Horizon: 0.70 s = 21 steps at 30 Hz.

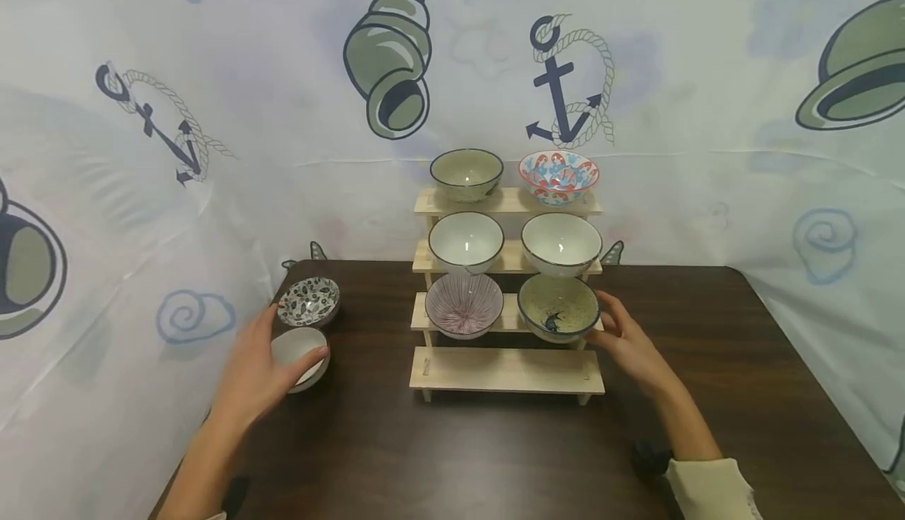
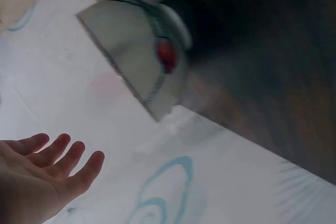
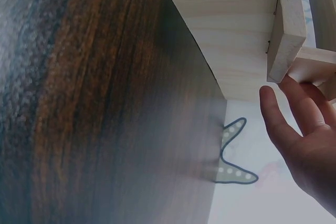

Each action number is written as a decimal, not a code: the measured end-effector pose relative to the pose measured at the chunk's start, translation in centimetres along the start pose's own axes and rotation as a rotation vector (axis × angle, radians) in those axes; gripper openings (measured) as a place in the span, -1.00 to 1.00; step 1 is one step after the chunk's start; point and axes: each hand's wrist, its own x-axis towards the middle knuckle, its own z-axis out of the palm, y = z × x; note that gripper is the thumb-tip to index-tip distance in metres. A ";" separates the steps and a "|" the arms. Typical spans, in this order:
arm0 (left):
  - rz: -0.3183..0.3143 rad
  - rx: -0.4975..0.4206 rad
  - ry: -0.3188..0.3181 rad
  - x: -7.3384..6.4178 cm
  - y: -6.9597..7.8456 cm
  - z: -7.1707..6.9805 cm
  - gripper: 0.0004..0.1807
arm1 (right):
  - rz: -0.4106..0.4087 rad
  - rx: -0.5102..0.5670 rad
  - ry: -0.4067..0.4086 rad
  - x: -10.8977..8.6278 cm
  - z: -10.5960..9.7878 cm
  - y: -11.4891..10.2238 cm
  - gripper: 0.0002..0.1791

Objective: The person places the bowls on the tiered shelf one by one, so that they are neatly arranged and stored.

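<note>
My left hand (image 1: 258,375) is spread at a small white bowl (image 1: 295,345) on the table's left side, its thumb over the near right rim. In the left wrist view, the fingers (image 2: 79,169) are apart from a pale bowl (image 2: 142,51) with a red spot and dark line. On the right, my right hand (image 1: 632,345) is beside a green-beige bowl (image 1: 555,312) with a dark blue mark, on a wooden tiered stand (image 1: 505,369). Its fingertips are at the bowl's right side; the contact is hidden. The right wrist view shows loosely bent fingers (image 3: 278,121) beside the stand.
Behind the white bowl sits a leaf-patterned bowl (image 1: 309,300). The stand also holds a purple-striped bowl (image 1: 464,304), two white bowls (image 1: 467,241) with dark rims, a plain green bowl (image 1: 467,173) and a red-and-blue patterned bowl (image 1: 558,174). A printed cloth (image 1: 481,49) hangs behind the table.
</note>
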 end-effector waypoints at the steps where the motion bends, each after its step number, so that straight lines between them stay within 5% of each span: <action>1: -0.001 0.009 0.003 0.1 -0.4 0.1 0.28 | 0.003 -0.006 0.008 0.0 0.1 0.0 -0.08; 9: -0.034 0.043 0.007 -0.2 -2.9 1.2 0.30 | 0.021 0.012 0.014 0.0 0.4 0.0 -0.05; 21: -0.073 0.093 -0.106 0.3 -4.4 2.5 0.39 | 0.033 0.036 -0.002 0.1 0.1 -0.1 -0.03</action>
